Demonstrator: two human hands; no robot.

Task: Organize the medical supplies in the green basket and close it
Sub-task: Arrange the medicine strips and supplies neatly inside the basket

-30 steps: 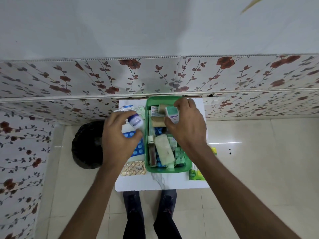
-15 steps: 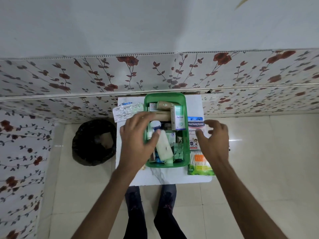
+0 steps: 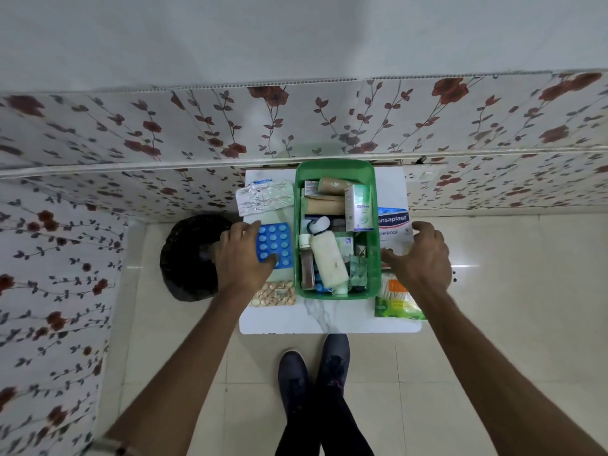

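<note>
Now left hand [image 3: 241,255] pinches blue blister pack [image 3: 274,243]; right hand [image 3: 422,255] spread beside green basket [image 3: 373,258].

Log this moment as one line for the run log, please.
left hand on blue pill strip | right hand over plaster box | green basket open, part filled | no lid seen

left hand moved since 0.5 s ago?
Yes. The left hand has left the green basket and gone out to its left, fingers now on the blue blister pack on the table.
</note>
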